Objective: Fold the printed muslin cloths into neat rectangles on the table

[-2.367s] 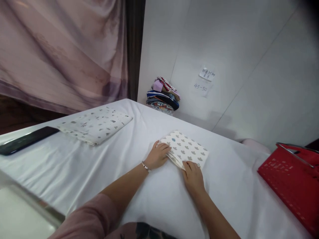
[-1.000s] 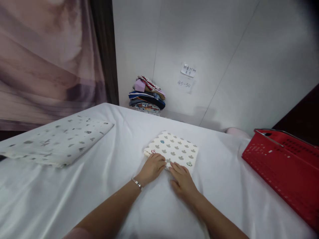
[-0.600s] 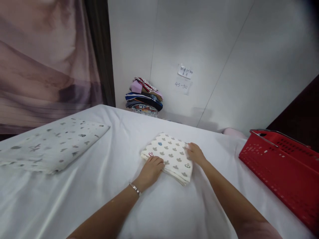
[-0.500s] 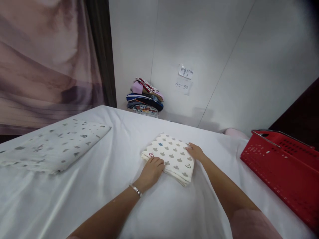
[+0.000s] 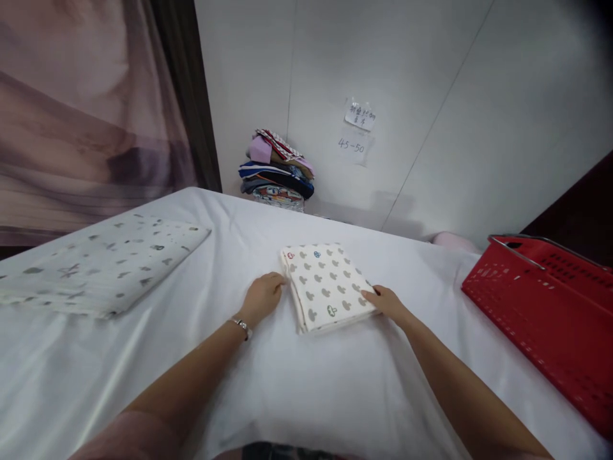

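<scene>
A folded cream cloth (image 5: 326, 285) printed with small grey shapes lies flat on the white sheet (image 5: 311, 383) in the middle. My left hand (image 5: 262, 298), with a bracelet at the wrist, rests against the cloth's left edge, fingers curled at the fold. At the cloth's near right corner my right hand (image 5: 389, 303) has its fingers closed on the edge. The fingertips of both hands are partly hidden under the cloth.
A larger folded white patterned cloth (image 5: 103, 262) lies at the left. A red plastic basket (image 5: 546, 313) stands at the right edge. A stack of coloured fabrics (image 5: 276, 169) sits against the white wall, under a paper note (image 5: 359, 115). A pink curtain (image 5: 86, 108) hangs at the left.
The cream cloth has been turned so its long side runs away from me. My left hand moved to its left edge; my right hand came from the far corner to the near right corner.
</scene>
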### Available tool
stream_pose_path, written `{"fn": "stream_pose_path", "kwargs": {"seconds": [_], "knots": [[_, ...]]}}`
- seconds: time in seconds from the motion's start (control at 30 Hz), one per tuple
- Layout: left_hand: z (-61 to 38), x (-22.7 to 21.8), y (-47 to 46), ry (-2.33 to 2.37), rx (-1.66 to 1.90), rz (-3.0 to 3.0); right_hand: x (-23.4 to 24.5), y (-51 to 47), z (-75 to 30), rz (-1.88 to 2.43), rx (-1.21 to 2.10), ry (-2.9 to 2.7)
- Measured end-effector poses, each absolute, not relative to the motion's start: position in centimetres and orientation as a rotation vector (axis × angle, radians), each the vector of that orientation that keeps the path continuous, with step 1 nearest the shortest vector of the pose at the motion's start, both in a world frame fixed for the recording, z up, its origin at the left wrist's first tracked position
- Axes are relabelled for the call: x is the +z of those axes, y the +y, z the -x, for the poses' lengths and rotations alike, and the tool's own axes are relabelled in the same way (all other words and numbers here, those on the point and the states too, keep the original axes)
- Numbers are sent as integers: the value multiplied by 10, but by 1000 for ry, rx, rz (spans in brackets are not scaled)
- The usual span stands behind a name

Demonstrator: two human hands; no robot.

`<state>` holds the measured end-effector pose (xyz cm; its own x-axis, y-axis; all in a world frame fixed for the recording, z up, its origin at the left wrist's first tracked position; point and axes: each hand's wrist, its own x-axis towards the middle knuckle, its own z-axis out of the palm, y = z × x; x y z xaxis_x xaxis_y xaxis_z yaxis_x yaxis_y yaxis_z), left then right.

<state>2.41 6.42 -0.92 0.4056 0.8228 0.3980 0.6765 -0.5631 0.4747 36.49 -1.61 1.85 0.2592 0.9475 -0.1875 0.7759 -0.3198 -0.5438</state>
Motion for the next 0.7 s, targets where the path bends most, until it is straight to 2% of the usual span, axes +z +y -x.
{"fn": "stream_pose_path", "kwargs": {"seconds": [0.1, 0.23, 0.33, 0.43, 0.6, 0.7], "knots": [[-27, -4, 44, 1407, 941, -2164, 20, -14, -363, 2174, 700, -1558], [-37, 8, 19, 1430, 835, -1904, 18, -14, -364, 2169, 708, -1572], [-46, 11, 7, 1407, 743, -1766, 16, -20, -360, 2159, 473, -1685], [-53, 10, 2, 1369, 713, -1692, 20, -32, -339, 1937, 210, -1834], [-58, 7, 1, 1361, 629, -1621, 32, -57, -274, 1438, 280, -2206], [-56, 5, -1, 1326, 597, -1567, 31, -64, -246, 1365, 215, -2353]]}}
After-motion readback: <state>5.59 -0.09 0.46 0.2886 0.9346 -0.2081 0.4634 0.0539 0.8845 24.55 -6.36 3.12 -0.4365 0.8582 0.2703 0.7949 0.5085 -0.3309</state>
